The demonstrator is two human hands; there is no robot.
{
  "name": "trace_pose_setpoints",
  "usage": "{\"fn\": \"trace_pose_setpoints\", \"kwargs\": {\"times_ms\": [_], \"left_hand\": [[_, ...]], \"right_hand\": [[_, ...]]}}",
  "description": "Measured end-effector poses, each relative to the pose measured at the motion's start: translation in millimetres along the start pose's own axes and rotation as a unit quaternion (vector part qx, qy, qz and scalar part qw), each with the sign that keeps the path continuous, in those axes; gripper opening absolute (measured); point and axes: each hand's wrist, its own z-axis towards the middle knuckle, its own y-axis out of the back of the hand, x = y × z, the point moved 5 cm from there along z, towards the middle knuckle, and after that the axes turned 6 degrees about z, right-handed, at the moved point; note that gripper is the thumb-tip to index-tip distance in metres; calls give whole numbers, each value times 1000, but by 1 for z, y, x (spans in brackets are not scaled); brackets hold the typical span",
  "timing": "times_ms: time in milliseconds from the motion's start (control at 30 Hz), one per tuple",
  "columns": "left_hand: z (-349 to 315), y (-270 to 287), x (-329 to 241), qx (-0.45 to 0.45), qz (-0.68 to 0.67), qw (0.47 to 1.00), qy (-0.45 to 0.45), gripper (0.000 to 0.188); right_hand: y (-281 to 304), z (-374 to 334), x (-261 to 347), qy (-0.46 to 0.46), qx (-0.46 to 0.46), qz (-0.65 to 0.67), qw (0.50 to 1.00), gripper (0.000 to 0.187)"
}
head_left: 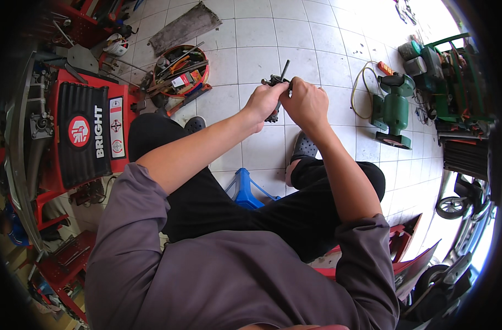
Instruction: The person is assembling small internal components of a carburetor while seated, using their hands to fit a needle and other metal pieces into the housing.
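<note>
Scanning from the left edge, a red machine housing (91, 132) with a black ribbed panel stood on the white tiled floor (262, 33). Beyond it sat a round red tool tray (180, 70) crowded with hand tools, none of them in hand.

Left hand (264, 103) was closed around the lower body of a small dark metal assembly (276, 88), fingers curled and pressed together. The assembly was held in the air, out in front of the knees and above the tiles, not resting on anything. A thin dark rod stuck up from its top.

Right hand (304, 102) touched the left, fisted on the assembly's upper right side; whether it gripped a tool or the part itself could not be told, since the knuckles hid the contact.

Below, a blue plastic stool (244, 190) showed between the legs. To the right, a green bench grinder (394, 107) stood on the floor, well apart from the hands.

Judgement: work on the assembly looked mid-way. It was in both hands, not set down, with no loosened parts visible nearby. How much was left could not be read from this view.
</note>
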Motion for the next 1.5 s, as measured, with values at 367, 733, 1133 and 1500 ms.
{"fn": "trace_pose_setpoints", "kwargs": {"times_ms": [367, 733, 1133, 1500], "left_hand": [[-3, -3, 10, 10, 40, 999, 30, 32], [-3, -2, 1, 8, 22, 1000, -9, 31], [-4, -1, -3, -14, -47, 999, -19, 28], [-7, -4, -8, 18, -66, 997, -31, 31]], "right_hand": [[-4, 1, -4, -55, 104, 14, 993, 21], [-5, 6, -9, -130, 112, 66, 983, 26], [3, 5, -1, -63, 16, 92, 994, 25], [-4, 6, -4, -33, -10, 55, 998, 24]]}}
